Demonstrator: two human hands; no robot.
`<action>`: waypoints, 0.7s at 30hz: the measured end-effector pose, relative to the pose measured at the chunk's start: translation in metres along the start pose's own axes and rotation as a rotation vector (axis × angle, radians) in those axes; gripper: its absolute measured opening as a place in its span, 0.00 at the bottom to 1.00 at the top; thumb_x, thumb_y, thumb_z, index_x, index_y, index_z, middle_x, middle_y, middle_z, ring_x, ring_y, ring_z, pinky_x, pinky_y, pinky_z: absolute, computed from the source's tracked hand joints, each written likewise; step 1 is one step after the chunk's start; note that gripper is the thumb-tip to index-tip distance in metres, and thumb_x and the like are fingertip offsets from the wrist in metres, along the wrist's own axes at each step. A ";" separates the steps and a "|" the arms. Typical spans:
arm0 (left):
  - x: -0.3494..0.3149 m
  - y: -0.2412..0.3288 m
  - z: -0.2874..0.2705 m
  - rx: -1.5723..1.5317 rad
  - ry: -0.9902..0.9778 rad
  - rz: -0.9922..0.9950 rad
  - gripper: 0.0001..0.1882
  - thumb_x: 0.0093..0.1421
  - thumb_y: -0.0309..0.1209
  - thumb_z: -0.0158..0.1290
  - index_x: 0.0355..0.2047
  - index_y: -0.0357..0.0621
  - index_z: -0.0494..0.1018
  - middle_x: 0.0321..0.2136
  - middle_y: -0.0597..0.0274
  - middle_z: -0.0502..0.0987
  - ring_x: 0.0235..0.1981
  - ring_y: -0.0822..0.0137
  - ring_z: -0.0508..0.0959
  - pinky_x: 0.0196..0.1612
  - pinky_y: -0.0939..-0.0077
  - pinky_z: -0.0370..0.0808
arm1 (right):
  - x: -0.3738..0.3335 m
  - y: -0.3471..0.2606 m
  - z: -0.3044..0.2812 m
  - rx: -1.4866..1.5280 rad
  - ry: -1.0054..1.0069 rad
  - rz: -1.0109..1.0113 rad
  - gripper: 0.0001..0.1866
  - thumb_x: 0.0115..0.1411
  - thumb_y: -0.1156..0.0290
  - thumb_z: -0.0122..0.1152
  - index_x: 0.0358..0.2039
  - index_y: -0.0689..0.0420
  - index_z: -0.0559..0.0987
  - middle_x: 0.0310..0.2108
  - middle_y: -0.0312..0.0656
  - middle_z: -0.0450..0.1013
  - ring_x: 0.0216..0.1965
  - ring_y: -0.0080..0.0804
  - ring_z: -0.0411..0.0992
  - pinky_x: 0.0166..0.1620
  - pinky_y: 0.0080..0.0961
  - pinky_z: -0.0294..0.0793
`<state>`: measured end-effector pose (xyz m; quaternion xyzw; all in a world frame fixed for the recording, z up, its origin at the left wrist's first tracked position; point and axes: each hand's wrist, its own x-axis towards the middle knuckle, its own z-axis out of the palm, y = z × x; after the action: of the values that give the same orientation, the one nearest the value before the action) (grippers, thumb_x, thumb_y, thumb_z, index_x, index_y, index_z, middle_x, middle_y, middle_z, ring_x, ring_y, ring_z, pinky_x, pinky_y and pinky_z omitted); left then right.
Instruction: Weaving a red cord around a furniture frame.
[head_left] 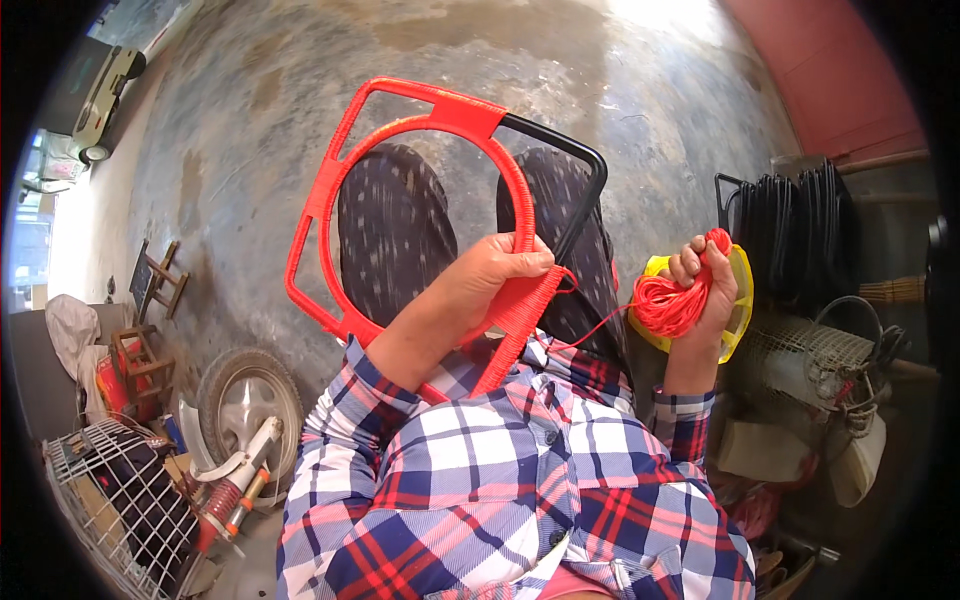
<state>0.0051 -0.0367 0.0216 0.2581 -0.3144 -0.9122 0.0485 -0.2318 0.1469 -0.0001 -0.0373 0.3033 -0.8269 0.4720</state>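
Over my lap lies a metal frame [322, 192], with an angular outer rim and a round inner ring, mostly wrapped in red cord. One bare black stretch [603, 170] shows on its far right side. My left hand [490, 280] is closed around the wrapped ring and the flat red band at the frame's near right. Out to the right, my right hand [708, 295] grips a looped bundle of red cord [668, 308]. A single slack strand runs from the bundle to the frame beside my left thumb. Behind the right hand is a yellow plastic object [742, 300], partly hidden.
Several black metal frames [790, 215] stand stacked at the right, above a wire-mesh basket [815, 345]. On the left are a wheel [250, 405], a grey wire crate [115, 490] and small wooden stools [145, 365]. A vehicle [105, 105] stands at the far left.
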 end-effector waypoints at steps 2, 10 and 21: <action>-0.001 0.001 0.000 0.004 0.005 -0.006 0.06 0.60 0.29 0.58 0.34 0.44 0.73 0.28 0.70 0.75 0.28 0.78 0.75 0.35 0.84 0.73 | 0.001 0.001 0.000 -0.001 0.016 0.007 0.08 0.65 0.64 0.56 0.35 0.55 0.74 0.21 0.33 0.67 0.20 0.22 0.61 0.29 0.23 0.64; 0.002 0.001 -0.001 0.035 0.032 -0.002 0.06 0.60 0.31 0.58 0.34 0.44 0.73 0.28 0.69 0.76 0.28 0.78 0.76 0.33 0.83 0.74 | 0.010 -0.047 -0.030 0.068 -0.094 -0.162 0.12 0.61 0.67 0.57 0.40 0.63 0.75 0.28 0.40 0.69 0.28 0.27 0.65 0.35 0.24 0.68; 0.012 -0.006 -0.006 -0.068 0.060 0.011 0.17 0.64 0.34 0.54 0.50 0.37 0.71 0.39 0.62 0.75 0.39 0.72 0.78 0.45 0.77 0.77 | 0.010 -0.007 0.086 -1.037 -0.237 -0.163 0.31 0.51 0.82 0.54 0.59 0.61 0.68 0.49 0.43 0.71 0.46 0.27 0.71 0.51 0.24 0.70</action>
<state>-0.0017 -0.0379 0.0092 0.2817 -0.2832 -0.9140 0.0716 -0.2126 0.1016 0.0710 -0.3820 0.6127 -0.5927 0.3570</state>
